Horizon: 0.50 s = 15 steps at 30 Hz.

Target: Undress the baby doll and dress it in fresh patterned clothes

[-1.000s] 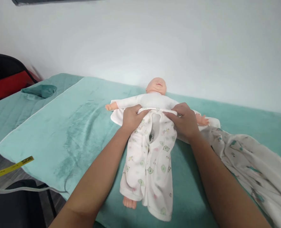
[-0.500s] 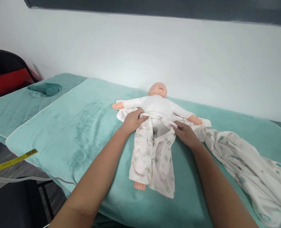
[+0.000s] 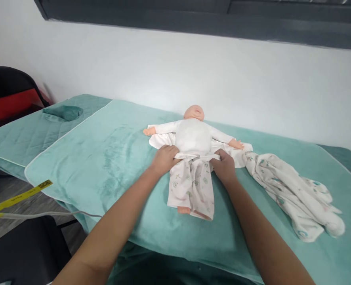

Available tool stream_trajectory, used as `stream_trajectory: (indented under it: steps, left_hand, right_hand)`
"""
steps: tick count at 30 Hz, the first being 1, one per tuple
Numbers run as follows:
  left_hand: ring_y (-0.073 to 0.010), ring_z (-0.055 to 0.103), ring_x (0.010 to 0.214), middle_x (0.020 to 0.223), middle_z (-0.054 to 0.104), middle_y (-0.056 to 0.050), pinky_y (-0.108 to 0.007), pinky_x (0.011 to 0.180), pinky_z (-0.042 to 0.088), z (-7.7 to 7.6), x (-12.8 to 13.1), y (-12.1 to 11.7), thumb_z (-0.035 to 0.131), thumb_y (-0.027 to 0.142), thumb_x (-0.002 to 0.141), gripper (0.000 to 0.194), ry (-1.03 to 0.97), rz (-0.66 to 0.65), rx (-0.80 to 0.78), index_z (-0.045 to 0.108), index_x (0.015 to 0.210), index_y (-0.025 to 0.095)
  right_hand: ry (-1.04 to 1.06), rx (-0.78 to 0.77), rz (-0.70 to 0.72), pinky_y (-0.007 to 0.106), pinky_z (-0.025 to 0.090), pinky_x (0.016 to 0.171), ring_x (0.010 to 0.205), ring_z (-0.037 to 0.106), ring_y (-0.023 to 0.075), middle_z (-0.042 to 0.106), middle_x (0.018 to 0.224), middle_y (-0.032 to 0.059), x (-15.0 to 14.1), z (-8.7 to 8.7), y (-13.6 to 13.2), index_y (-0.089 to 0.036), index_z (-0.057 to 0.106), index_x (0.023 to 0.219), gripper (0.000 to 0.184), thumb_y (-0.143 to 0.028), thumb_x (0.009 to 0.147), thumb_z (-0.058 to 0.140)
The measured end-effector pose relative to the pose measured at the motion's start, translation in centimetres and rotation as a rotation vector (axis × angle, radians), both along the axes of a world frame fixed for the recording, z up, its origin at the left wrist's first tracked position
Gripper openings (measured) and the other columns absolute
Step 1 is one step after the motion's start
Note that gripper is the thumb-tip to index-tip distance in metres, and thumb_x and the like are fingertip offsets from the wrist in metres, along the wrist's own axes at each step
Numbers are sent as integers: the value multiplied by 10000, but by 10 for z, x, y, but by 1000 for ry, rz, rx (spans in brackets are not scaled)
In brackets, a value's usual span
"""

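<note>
A baby doll lies on its back with arms spread, its torso and arms white. Printed baby pants cover its legs, and one foot shows below a cuff. My left hand grips the waistband at the doll's hip on the left side. On the other side, my right hand is closed on the same waistband. The band is stretched between both hands just below the belly. My fingertips are partly hidden behind the fabric. Under the doll, a white cloth spreads out to both sides.
A crumpled printed cloth lies to the right on the green-covered bed. At the left are a face hole, a yellow tag on a cable, and dark chairs. A white wall stands behind.
The waistband, gaping open before, is now pulled straight across the doll's lower belly. My right hand has come inward. The camera view has shifted slightly.
</note>
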<state>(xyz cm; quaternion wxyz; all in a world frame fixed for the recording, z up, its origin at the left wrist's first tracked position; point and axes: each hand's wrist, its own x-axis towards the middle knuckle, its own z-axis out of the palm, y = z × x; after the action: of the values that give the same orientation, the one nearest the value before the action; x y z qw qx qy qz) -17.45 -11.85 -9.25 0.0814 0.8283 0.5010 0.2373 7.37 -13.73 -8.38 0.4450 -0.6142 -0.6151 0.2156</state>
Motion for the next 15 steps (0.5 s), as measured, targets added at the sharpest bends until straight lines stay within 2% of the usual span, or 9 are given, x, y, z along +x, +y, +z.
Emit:
stream_trajectory:
  steps: [3, 5, 8, 11, 13, 15]
  left_hand:
    - [-255, 607, 846, 854, 647, -89, -335, 743, 395, -1, 8, -11, 510, 335, 918, 178, 66, 128, 11, 587, 876, 181]
    - [-250, 612, 827, 860, 653, -82, -318, 691, 381, 0, 12, -16, 511, 339, 918, 168, 9, 179, -26, 582, 915, 187]
    - [-214, 601, 818, 859, 641, -37, -285, 667, 375, 2, 13, -21, 551, 350, 894, 154, -207, 196, -112, 555, 934, 202]
    - [-179, 578, 838, 896, 614, -9, -264, 696, 403, 3, 5, -29, 603, 381, 857, 228, -453, 128, -212, 525, 968, 197]
    - [-175, 569, 885, 969, 598, -19, -267, 743, 427, 3, -2, -37, 660, 424, 812, 359, -550, 51, -272, 512, 1037, 187]
    - [-185, 562, 937, 1061, 574, -42, -279, 789, 442, 3, -9, -44, 748, 467, 724, 560, -564, -17, -308, 488, 1128, 179]
  right_hand:
    - [114, 114, -207, 255, 319, 616, 646, 389, 137, 413, 599, -45, -14, -2, -9, -208, 405, 632, 136, -280, 679, 509]
    - [162, 110, -257, 260, 317, 625, 656, 378, 138, 397, 629, -43, -20, -2, -12, -212, 382, 654, 146, -291, 681, 503]
    - [171, 58, -216, 266, 319, 628, 660, 380, 144, 400, 666, -40, -24, -3, -14, -215, 394, 720, 136, -291, 680, 499]
    - [173, 5, -122, 273, 356, 661, 696, 425, 153, 460, 743, -27, -24, -4, -21, -212, 439, 823, 178, -290, 676, 502]
    - [175, -24, -57, 279, 384, 697, 734, 458, 158, 495, 811, -16, -22, -4, -29, -210, 461, 889, 246, -324, 684, 536]
    - [158, -70, 14, 283, 396, 709, 754, 474, 161, 513, 853, -14, -20, -4, -38, -212, 468, 950, 359, -399, 682, 615]
